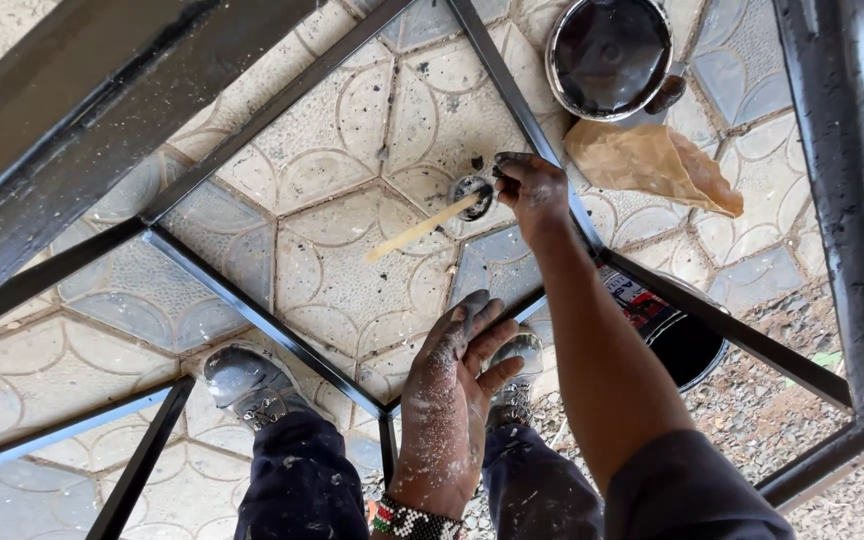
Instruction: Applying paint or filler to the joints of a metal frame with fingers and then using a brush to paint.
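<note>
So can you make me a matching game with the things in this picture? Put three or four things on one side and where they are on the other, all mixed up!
Things:
1. paint can lid
2. brown paper bag
3. paintbrush
4. left hand

Places or states:
A. held in the right hand, its pale handle pointing left
B. lying crumpled on the paving tiles, right of the metal frame bar
C. fingers spread, speckled with white, resting on a frame bar
D. at the top of the picture, round and coated with black paint

Pairs: 1-D, 2-B, 3-A, 4-C
</note>
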